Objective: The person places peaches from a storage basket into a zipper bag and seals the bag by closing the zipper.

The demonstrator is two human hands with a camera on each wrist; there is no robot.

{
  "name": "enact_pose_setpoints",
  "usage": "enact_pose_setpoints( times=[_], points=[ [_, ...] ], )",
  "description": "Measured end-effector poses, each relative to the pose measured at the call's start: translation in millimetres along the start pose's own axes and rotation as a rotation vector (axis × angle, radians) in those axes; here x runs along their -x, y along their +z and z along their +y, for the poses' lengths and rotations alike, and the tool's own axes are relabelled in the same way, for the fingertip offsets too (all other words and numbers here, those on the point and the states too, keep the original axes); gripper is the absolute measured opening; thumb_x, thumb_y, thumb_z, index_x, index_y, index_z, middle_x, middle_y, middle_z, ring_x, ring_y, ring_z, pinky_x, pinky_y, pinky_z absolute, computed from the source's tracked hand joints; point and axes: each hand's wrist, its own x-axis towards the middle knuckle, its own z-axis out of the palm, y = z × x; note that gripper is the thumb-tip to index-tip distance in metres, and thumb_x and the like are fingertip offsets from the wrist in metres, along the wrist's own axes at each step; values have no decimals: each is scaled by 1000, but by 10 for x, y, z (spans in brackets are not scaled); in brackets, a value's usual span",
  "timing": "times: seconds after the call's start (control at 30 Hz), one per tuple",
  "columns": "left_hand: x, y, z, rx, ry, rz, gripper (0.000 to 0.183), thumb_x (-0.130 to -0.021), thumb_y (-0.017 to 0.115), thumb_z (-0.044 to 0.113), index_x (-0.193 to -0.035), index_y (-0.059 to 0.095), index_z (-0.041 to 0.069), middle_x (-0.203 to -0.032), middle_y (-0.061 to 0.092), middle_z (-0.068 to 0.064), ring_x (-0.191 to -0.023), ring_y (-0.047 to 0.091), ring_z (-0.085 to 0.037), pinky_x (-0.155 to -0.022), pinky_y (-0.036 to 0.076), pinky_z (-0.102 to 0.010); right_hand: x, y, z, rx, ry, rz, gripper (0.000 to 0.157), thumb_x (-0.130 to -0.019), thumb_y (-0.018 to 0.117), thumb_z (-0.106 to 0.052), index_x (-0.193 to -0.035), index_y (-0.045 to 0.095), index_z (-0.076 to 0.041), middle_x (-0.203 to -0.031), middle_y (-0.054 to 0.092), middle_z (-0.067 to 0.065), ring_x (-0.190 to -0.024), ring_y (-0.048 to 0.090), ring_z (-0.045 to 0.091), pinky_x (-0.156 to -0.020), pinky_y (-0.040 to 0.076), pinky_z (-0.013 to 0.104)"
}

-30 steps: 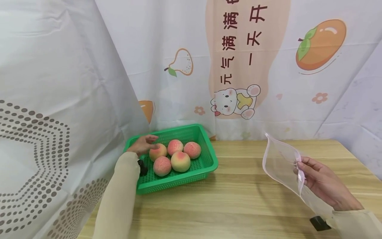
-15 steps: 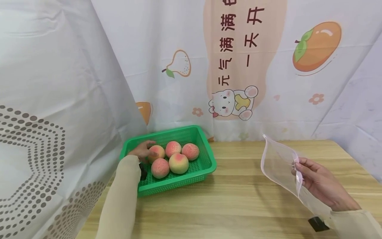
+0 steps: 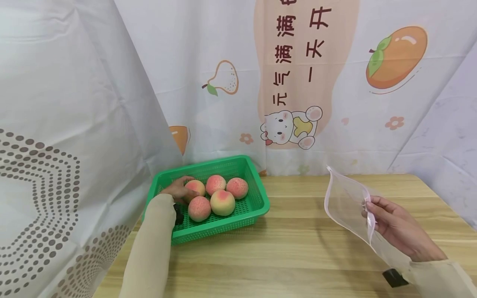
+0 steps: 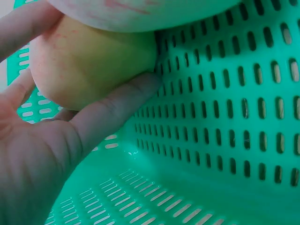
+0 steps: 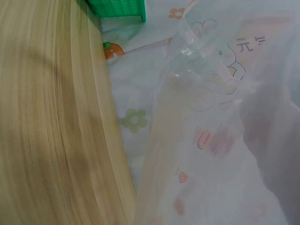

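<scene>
- Our right hand [image 3: 400, 229] pinches the translucent bag [image 3: 346, 207], which spreads to its left.
- Our left hand [image 3: 176, 191] holds one peach [image 3: 197, 187] between fingers and thumb; we should press evenly, without pushing neighbours.
- Right of this hand, four other peaches [image 3: 222, 203] share the green basket [image 3: 216, 231].
</scene>
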Motion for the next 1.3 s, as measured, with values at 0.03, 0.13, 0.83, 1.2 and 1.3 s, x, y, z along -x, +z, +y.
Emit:
enact_pose_setpoints(
  times=[0.03,0.13,0.83,1.2,1.3],
  points=[
    [1,-5,-2,2,0,-1,77,-92,70,13,-155,26,4,-152,25,-33,-131,41,-50,-83,56,-52,-1,1,2,0,-1,0,40,-106,27,7,-116,64,-4,-107,67,3,-95,66,12,-79,55,22],
    [13,-23,0,8,1,-1,78,-92,70,12,-155,25,4,-152,25,-33,-131,41,-50,-83,56,-53,2,0,7,4,-2,-1,40,-106,27,7,-115,64,-4,-106,67,3,-95,66,12,-79,55,22],
    [118,-125,236,154,86,75,79,-94,67,6,-158,20,9,-146,33,-32,-125,48,-48,-95,49,-60,35,-7,8,-2,4,-9,41,-106,26,7,-117,64,-4,-108,67,4,-96,66,13,-80,55,23],
    [218,-132,380,148,162,62,78,-94,68,8,-158,21,10,-149,30,-29,-122,52,-46,-93,50,-57,9,7,7,-12,-4,-23,42,-106,26,8,-119,64,-3,-108,68,4,-96,66,13,-79,56,23],
    [241,-130,432,156,186,51,80,-94,68,8,-158,20,10,-150,29,-29,-121,53,-45,-90,53,-53,5,11,8,-12,-3,-25,41,-106,26,8,-119,64,-3,-108,67,4,-96,66,13,-79,56,23]
  ],
)
